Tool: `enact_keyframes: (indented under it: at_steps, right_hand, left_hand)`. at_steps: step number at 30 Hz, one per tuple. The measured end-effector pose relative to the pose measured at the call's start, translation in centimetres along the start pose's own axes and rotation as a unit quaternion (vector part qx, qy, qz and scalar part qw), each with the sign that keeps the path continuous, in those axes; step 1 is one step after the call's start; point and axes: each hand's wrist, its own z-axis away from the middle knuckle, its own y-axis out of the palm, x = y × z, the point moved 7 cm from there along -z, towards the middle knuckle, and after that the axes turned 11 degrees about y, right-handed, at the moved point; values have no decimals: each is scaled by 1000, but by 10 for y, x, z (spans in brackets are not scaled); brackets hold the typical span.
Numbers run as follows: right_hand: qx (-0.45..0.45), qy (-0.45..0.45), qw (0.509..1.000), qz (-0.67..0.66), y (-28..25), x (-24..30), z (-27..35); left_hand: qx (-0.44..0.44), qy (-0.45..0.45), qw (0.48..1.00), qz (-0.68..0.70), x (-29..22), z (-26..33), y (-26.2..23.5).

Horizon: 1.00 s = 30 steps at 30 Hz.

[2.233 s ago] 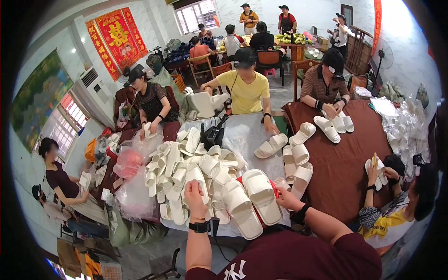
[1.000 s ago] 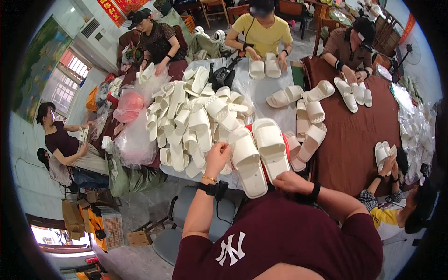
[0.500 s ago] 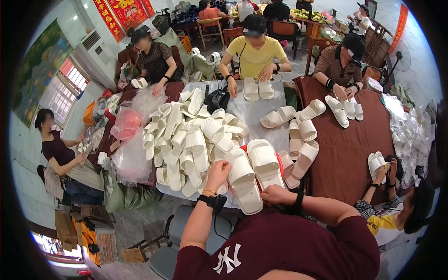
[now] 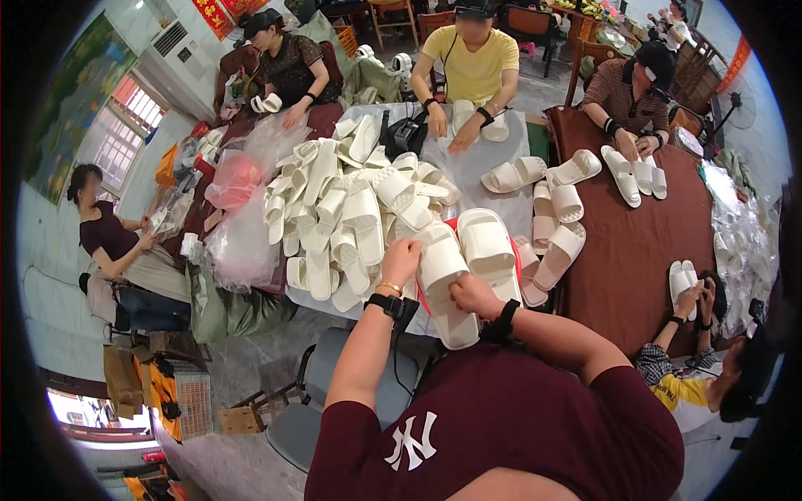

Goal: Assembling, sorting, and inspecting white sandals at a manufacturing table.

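Note:
A pair of white slippers lies in front of me, the left slipper (image 4: pixel 441 255) nearer and the right slipper (image 4: pixel 483 235) beside it. Something red (image 4: pixel 519 265) shows under their edges. My left hand (image 4: pixel 402 262) is closed against the outer side of the left slipper's strap; what its fingertips pinch, if anything, is hidden. Closed over the inner edge of that same slipper, just below the strap, is my right hand (image 4: pixel 475 296). A big heap of white slippers (image 4: pixel 351 200) rises to the left, close to my left hand.
Several loose slippers (image 4: pixel 561 250) lie to the right. Beyond stands a brown-covered table (image 4: pixel 635 259). Co-workers sit around the tables, one in a yellow shirt (image 4: pixel 480 63) opposite me handling slippers. Clear plastic bags (image 4: pixel 242 250) lie at left; a grey chair (image 4: pixel 334 392) stands beside me.
My right hand has moved from the slippers' heel ends up to just below the left slipper's strap. My left hand stays by that slipper's side. The whole view has shifted slightly.

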Motion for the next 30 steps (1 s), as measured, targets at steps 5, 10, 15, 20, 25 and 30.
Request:
enact_keyframes:
  at_steps: [5,10,15,20,25,30]
  right_hand:
    - [-26,13,999,26,-6,13,12]
    - [-120,-21,991,59,-9,10,9]
    - [-84,2,994,64,0,19,11]
    - [-89,-34,995,27,-19,16,35]
    - [-205,-81,975,13,-66,-22,57]
    - [-266,-128,952,84,-103,-19,87]
  left_hand:
    - [25,-13,999,-23,6,-8,9]
    - [90,-29,994,-53,-2,-25,24]
    - [96,-28,994,-34,20,-26,23]
    - [11,-44,999,28,8,-27,5]
    - [-119,-13,983,141,1,-34,-10]
    - [-79,43,986,141,-39,-38,3]
